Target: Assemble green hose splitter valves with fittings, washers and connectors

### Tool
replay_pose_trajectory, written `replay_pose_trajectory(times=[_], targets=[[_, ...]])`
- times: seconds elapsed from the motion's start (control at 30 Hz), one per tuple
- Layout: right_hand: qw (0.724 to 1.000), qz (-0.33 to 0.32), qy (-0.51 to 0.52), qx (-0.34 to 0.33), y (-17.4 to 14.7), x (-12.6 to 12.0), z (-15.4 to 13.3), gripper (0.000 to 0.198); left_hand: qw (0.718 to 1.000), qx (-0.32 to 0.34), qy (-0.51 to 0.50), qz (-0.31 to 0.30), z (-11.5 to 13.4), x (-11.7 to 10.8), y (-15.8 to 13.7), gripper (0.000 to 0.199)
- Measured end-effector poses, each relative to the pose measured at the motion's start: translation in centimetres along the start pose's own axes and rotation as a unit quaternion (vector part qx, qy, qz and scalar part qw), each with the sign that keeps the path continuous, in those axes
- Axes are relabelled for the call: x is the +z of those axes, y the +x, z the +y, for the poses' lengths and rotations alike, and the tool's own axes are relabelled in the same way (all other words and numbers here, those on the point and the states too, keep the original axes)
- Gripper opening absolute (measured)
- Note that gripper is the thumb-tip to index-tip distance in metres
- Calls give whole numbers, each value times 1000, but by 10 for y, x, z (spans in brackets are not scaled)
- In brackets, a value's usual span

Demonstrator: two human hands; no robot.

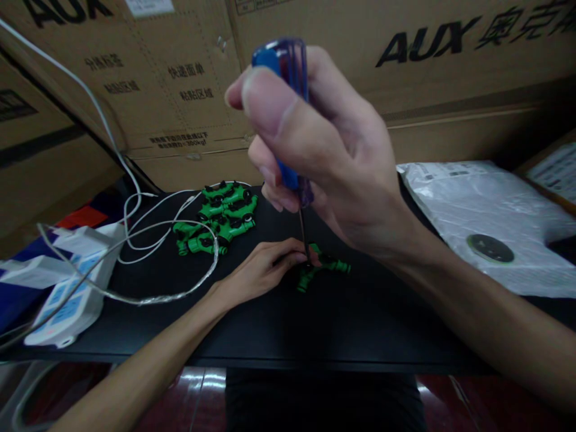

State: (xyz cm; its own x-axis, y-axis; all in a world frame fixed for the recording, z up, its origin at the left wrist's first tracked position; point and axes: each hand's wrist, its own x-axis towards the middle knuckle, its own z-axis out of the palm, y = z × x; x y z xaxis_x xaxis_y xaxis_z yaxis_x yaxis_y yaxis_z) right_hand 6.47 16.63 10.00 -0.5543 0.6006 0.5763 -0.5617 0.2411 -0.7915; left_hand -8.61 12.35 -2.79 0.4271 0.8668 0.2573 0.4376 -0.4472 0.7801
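My right hand [333, 138] is wrapped round the blue handle of a screwdriver [290, 171], held upright with its shaft pointing down. The tip meets the middle of a green Y-shaped hose connector [335, 264] with black parts, lying on the black table. From the left, my left hand [274, 267] pinches this connector near the screwdriver's tip; its fingertips partly cover the piece. Farther back and to the left lies a pile of similar green connectors [225, 210], several in all, with black levers.
White cables [157, 300] loop over the table's left side beside a power strip [83, 282] with plugged-in chargers. Large cardboard boxes [189, 114] wall off the back. A plastic-wrapped package [495, 222] with a dark round disc lies at right. The black table's [270, 342] front edge is near me.
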Motion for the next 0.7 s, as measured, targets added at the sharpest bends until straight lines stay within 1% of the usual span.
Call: replay_pose_trajectory(times=[0.1,0.2,0.23,0.3,0.37,0.43,0.5,0.6,0.7], targets=[[1000,20,4,-2,-2,2,-1,46,999,-26,-6,19,-2,2,-1,19],[1000,17,-16,-13,-4,0,-1,46,997,-54,-31,49,-2,3,-1,15],[1000,10,-22,-20,-5,-1,-1,46,997,-52,-34,52,-2,2,-1,15],[999,-11,-32,-23,-6,-4,0,44,999,-26,-22,42,0,1,0,12],[999,-26,-40,-12,-6,-5,0,44,1000,6,3,28,1,0,0,19],[999,-27,-40,-3,-6,-5,1,43,999,20,18,29,1,0,0,23],[999,-26,-41,3,-6,-4,1,43,999,12,17,40,-1,1,0,20],[998,-45,-41,0,-7,-5,1,42,998,-24,-14,63,-4,3,-2,14],[997,-61,-33,-15,-7,-8,2,43,996,-37,-38,69,-4,3,-2,16]])
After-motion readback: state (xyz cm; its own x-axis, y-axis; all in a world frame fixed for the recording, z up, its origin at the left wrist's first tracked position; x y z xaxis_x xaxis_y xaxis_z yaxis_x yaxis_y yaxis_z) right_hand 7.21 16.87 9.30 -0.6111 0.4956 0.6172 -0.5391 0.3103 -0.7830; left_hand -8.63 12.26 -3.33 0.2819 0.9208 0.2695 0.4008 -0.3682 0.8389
